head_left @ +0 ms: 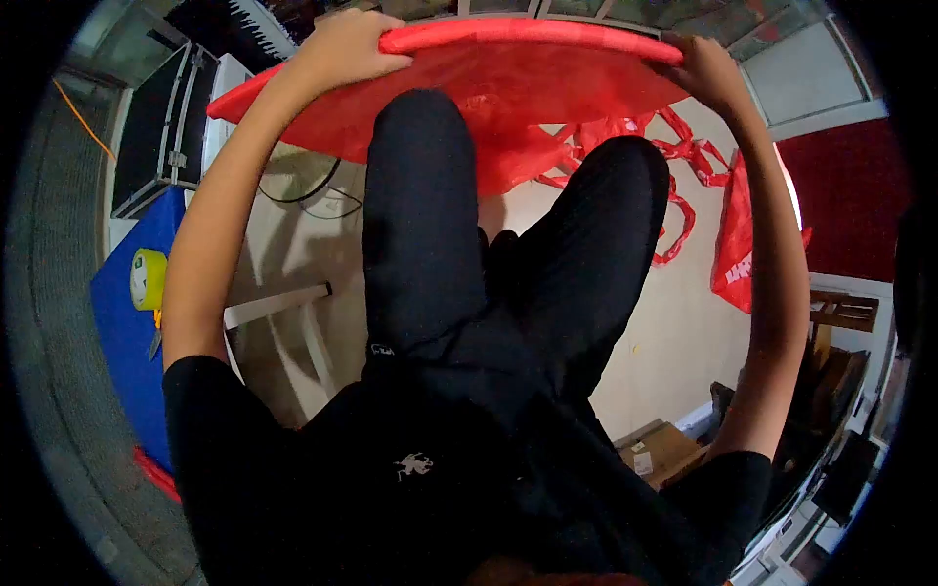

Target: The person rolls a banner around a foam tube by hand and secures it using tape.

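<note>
Red sheet [547,83] spans left fingers [379,23] to right fingers [692,51].

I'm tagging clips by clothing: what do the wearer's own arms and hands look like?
The left hand and right hand are gloveless, and no watch or bracelet shows at the wrists. The forearms are bare up to short, plain black sleeves. The fingers are partly hidden, so rings can't be ruled out.

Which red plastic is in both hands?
The broad sheet, left hand and right hand on its thick edge; the looped strips and white-printed piece are unheld.
</note>
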Available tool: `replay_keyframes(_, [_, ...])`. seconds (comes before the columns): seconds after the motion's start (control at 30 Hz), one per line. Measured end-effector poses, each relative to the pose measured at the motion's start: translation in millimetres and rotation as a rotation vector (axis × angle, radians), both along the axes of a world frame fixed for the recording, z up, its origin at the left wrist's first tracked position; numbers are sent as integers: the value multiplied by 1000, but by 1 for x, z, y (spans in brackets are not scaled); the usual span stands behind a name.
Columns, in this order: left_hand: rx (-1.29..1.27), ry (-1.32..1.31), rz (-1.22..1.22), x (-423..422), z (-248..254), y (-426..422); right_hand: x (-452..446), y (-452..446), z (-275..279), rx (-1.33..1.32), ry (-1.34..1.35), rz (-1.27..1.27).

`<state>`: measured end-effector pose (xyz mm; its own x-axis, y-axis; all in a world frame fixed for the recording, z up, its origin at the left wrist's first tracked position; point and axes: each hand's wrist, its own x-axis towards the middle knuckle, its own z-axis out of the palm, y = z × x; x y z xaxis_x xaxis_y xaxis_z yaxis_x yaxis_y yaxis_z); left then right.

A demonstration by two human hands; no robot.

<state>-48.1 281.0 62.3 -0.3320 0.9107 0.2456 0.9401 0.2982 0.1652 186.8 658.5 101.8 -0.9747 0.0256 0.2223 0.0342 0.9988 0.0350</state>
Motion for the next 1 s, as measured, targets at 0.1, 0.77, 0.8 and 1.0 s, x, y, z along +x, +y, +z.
replay_keyframes(0.1, [-91, 76, -23, -1, 1, -7, 23, 8, 3, -62, -12, -32])
replay_keyframes(0.77, [-68, -18, 131, 12, 6, -32, 60, -1, -11, -1206, 280, -91])
replay_keyframes(0.8, [-141, -61, 142, 6, 8, -33, 59, 2, -9, -826, 212, -55])
replay_keyframes(1.0, [-209, -208, 123, 2, 10, -37, 55, -28, 1, 41, 272, 131])
